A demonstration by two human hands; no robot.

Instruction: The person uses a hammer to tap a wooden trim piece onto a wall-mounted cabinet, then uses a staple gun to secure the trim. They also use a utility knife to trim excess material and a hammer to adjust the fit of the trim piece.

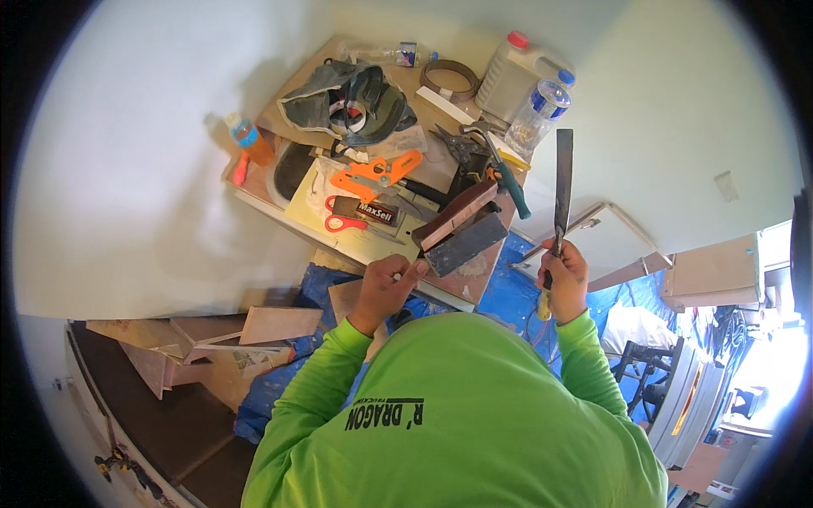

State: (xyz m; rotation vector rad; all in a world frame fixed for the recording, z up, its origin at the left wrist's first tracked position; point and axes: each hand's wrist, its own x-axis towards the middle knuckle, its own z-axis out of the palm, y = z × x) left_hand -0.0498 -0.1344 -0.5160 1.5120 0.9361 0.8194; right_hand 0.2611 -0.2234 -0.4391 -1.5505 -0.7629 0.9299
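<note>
My right hand [566,279] grips the handle of a long flat dark file [563,182], which points up and away from me. My left hand [388,286] pinches the near end of a dark rectangular block [466,244] lying at the front edge of a cluttered work table [461,288]. A brown wooden block [456,214] lies right beside the dark one. My arms are in bright green sleeves.
On the table lie orange-handled tools [377,175], red-handled scissors [343,222], pliers [457,144], a hammer [508,182], a tape roll [450,79], a dark cap [356,102], a white jug [512,76] and a clear bottle [542,110]. Blue sheeting [512,292] covers the floor; wood offcuts [254,326] lie left.
</note>
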